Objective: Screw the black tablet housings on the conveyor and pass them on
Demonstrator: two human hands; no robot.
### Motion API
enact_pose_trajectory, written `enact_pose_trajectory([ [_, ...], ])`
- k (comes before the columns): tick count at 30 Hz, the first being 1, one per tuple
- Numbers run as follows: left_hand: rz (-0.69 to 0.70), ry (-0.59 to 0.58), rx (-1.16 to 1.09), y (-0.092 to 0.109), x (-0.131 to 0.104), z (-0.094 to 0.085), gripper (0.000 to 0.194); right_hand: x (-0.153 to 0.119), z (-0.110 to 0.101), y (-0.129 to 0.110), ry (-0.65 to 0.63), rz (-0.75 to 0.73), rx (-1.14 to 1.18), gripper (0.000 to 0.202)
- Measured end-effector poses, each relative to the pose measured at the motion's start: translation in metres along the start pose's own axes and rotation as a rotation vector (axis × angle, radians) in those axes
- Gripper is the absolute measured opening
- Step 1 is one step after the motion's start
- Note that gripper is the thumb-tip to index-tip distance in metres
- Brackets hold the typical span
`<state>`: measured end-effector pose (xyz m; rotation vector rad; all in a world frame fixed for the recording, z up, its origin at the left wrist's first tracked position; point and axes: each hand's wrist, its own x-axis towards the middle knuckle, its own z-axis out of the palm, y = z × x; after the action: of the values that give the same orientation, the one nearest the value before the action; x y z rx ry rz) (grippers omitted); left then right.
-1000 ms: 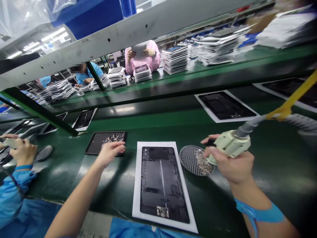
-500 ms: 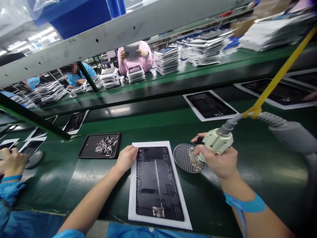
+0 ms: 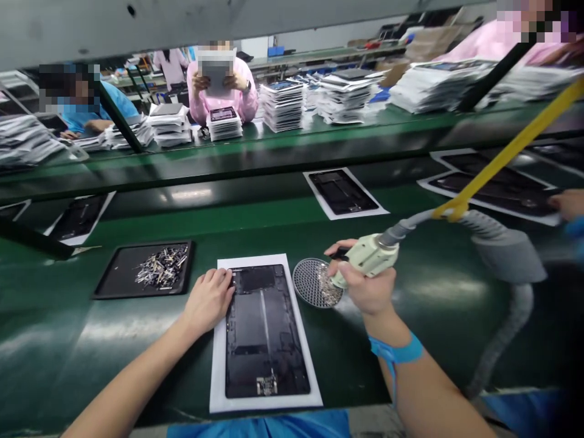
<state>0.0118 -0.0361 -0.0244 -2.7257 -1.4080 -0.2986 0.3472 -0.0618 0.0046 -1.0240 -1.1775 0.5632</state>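
The black panel lies flat right in front of you on a white sheet, its long sides running away from you, with a small metallic board set into its near end. At the panel's far left corner rests your left hand, fingers bent and lying close together, the tips meeting the edge; you cannot tell from this view whether the thumb pinches it. Just beside the panel, on its right, sits a round mesh dish with tiny bits heaped along the dish's right side. Over that heap, right of the panel, your right hand is wrapped round a pale green tool, a finger up by its black lever and its nose tipped down; contact with the bits is too hard to make out. A blue band circles that wrist. From the tool, a grey hose and a yellow strap lead off, farther right of the panel. Left of the panel, apart from it, a black tray holds a pile of small parts. Beyond the panel, across the green worktop, lies another panel on its own sheet.
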Motion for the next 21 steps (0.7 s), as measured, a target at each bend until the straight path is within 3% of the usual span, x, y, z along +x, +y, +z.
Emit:
enact_pose_trajectory([
  [7, -0.160, -0.033, -0.481, -0.040, 0.034, 0.015, 0.026, 0.005, 0.017, 0.017, 0.094, -0.050, -0.019, 0.021],
  [12, -0.170, -0.018, -0.531, -0.039, 0.035, 0.018, 0.027, 0.009, 0.021, 0.025, 0.177, -0.094, -0.070, 0.020],
  [21, -0.170, -0.011, -0.528, -0.037, 0.036, 0.017, 0.027, 0.009, 0.024, 0.029, 0.194, -0.072, -0.095, 0.021],
])
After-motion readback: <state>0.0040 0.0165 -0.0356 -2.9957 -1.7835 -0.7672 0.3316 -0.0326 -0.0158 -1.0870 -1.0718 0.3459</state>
